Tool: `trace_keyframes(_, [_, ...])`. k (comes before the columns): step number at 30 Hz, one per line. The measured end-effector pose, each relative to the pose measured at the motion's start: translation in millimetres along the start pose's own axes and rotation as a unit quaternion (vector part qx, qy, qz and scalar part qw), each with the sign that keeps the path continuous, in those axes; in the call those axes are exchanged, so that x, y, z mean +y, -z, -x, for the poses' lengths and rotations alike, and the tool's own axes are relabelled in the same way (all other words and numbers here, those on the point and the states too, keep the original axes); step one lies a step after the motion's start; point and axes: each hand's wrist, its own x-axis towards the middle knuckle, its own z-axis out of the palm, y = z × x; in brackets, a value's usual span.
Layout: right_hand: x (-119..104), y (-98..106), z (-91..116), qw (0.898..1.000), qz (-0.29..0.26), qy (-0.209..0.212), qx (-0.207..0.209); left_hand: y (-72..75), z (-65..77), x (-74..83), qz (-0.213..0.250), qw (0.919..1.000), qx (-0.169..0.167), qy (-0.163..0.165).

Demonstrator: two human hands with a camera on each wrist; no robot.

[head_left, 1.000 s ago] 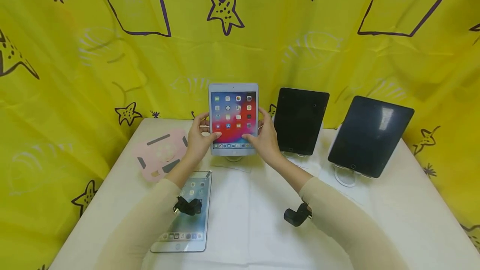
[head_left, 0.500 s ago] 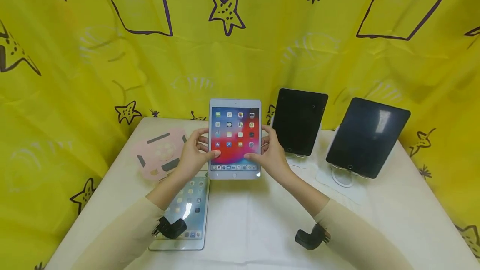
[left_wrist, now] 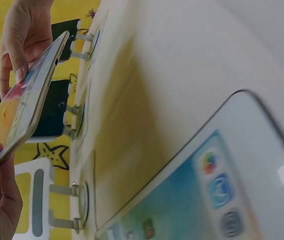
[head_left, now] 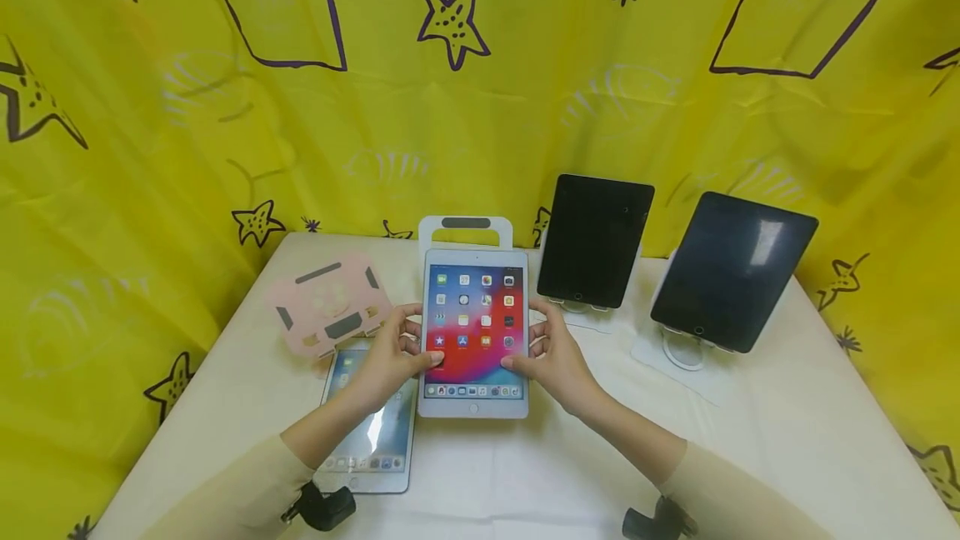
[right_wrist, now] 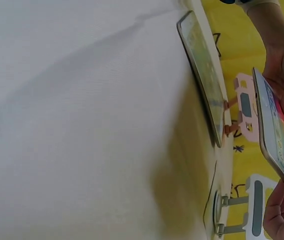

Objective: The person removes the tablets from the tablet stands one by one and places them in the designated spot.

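Note:
A white-framed tablet (head_left: pixel 476 319) with a lit red and blue home screen is held upright between both hands, clear of the table in the wrist views. My left hand (head_left: pixel 392 357) grips its left edge, thumb on the screen's front and fingers behind. On the opposite edge my right hand (head_left: pixel 557 354) holds it the same way. Behind the tablet shows the top of a white stand (head_left: pixel 427 232) with a grey pad. Below my left forearm a second white tablet (head_left: pixel 375 448) lies face up, partly covered by the arm.
At the left back stands a pink stand (head_left: pixel 311 298) with grey pads. Two dark-screened tablets lean on stands at the right, the nearer-to-middle black tablet (head_left: pixel 596 240) and the outer black tablet (head_left: pixel 735 273). A yellow curtain (head_left: pixel 480 123) hangs behind the white table (head_left: pixel 787 440).
Both hands have brought the lit tablet down and toward the person, off the white stand, which now shows behind it. The other tablets stay where they were.

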Motion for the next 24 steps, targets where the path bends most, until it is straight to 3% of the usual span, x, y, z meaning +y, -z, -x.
trace_keyframes(13, [28,-8,25,0.998,-0.018,-0.056,-0.021,-10.5,22.9,-30.6,0.02,0.9987,-0.02,0.042])
trace_keyframes(24, [55,-14,31,0.993,-0.019,-0.08,-0.088,-11.5,30.9,-65.7,0.008,0.9947,-0.09,0.05])
